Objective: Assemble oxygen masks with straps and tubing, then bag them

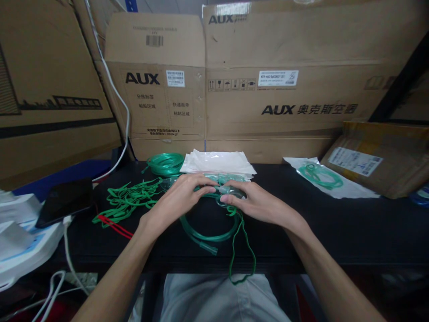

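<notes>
1. Two bare hands meet over a clear mask piece (231, 193) at the middle of the black table (335, 223), just in front of the person's body; the left hand (179, 197) lies palm down with fingers curled over the mask's left end, and the right hand (256, 202) pinches its right end between thumb and fingertips.
2. Lying crosswise, the mask runs left to right between the two hands, both touching it, neither clearly nearer than the other.
3. Below the hands, a coil of green tubing (209, 230) loops toward the table's near edge, and a thin green elastic cord (243, 255) hangs over that edge above the person's lap.
4. Just beyond the hands sits a stack of clear plastic bags (217, 162), with a second coil of green tube (166, 163) beside it on the left.
5. Left of the hands, a loose tangle of green cords (129, 199) is spread out, a red cord (115, 227) at its near side, and a dark phone (65, 201) farther left.
6. Well apart to the right lies one bagged tube set (321, 176); cardboard boxes (278, 89) marked AUX wall off the back.
</notes>
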Tool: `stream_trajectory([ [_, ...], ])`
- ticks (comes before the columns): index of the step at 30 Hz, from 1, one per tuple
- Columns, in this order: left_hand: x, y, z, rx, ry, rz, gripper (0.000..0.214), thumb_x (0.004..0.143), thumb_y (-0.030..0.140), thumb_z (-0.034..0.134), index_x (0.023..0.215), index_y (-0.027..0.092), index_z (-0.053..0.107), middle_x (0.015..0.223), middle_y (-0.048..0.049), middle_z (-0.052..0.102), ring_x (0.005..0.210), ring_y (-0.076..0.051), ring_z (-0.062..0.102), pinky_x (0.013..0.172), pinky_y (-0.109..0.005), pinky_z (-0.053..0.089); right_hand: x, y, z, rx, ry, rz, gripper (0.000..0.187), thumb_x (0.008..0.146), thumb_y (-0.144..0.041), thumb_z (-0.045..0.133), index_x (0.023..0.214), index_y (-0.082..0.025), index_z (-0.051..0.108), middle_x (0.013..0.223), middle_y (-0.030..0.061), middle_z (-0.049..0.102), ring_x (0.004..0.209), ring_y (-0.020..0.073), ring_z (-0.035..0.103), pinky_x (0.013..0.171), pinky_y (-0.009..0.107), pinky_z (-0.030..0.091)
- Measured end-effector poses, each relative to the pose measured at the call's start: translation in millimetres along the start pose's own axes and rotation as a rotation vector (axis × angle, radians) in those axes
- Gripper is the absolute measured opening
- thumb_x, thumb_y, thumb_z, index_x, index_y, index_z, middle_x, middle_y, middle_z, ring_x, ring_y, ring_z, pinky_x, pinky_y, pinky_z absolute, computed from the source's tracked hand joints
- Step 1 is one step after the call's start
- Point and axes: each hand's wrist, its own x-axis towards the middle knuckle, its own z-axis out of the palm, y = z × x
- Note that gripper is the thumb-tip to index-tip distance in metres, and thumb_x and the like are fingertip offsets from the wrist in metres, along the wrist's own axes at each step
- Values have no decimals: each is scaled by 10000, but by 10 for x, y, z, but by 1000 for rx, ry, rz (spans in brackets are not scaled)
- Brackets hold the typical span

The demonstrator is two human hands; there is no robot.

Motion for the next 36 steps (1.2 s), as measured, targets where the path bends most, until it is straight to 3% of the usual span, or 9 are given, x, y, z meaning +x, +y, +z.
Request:
stream_trajectory([
  [2, -10, 2, -5, 15, 10, -24, 215, 964, 287, 675, 1148, 247, 779, 1235, -44, 761, 1200, -252, 664, 1062, -357, 456, -7, 1, -2, 4, 1, -14, 337, 1005, -445, 579, 1201, -184, 663, 1118, 69, 723, 987, 238, 649, 887, 341, 455],
  [6, -23, 17, 2, 45, -7, -62, 218, 984, 329, 644, 1125, 224, 772, 1211, -59, 764, 1201, -266, 658, 1057, -377, 459, -19, 4, -15, 19, -22, 3, 338, 1025, -464, 532, 1161, -178, 651, 1045, 64, 709, 941, 231, 645, 861, 342, 457],
  [14, 1, 62, -24, 7, -6, 46, 193, 998, 258, 619, 1101, 188, 766, 1206, -74, 753, 1173, -245, 653, 1065, -362, 441, -21, -32, -48, 39, -5, 54, 329, 1015, -468, 540, 921, -181, 668, 856, 15, 659, 769, 191, 579, 734, 317, 427],
  [19, -7, 74, -22, -5, -18, 81, 173, 1010, 249, 597, 1031, 173, 751, 1092, -58, 748, 1085, -227, 657, 985, -328, 455, -22, -49, -61, 83, -11, 47, 261, 994, -418, 583, 914, -183, 664, 820, -2, 623, 759, 182, 550, 734, 313, 416],
  [24, 9, 126, -30, 41, 33, 124, 156, 1005, 257, 609, 1036, 185, 743, 1026, -39, 726, 1035, -219, 643, 918, -327, 450, -31, -61, -80, 267, -27, 115, 332, 951, -521, 626, 949, -195, 685, 854, -6, 615, 692, 148, 532, 616, 270, 431],
  [29, 8, 156, 12, 120, 91, 182, 151, 998, 263, 624, 1068, 202, 743, 1011, -34, 721, 998, -215, 649, 863, -332, 442, -36, -55, -99, 552, -69, 219, 434, 914, -596, 621, 805, -177, 646, 672, -20, 557, 522, 105, 457, 452, 231, 345],
  [32, 10, 174, 53, 92, 150, 228, 157, 1015, 272, 598, 1076, 210, 729, 1046, -36, 727, 1018, -206, 656, 892, -331, 446, -46, -59, -133, 676, -90, 268, 465, 881, -617, 646, 794, -160, 661, 635, -1, 594, 468, 89, 434, 410, 223, 284],
  [36, 9, 226, 58, 44, 192, 201, 128, 1016, 251, 599, 1098, 204, 685, 1081, -30, 739, 1059, -200, 663, 950, -330, 446, -52, -76, -162, 766, -71, 298, 444, 818, -600, 726, 804, -158, 680, 646, 6, 626, 501, 100, 484, 410, 211, 298],
])
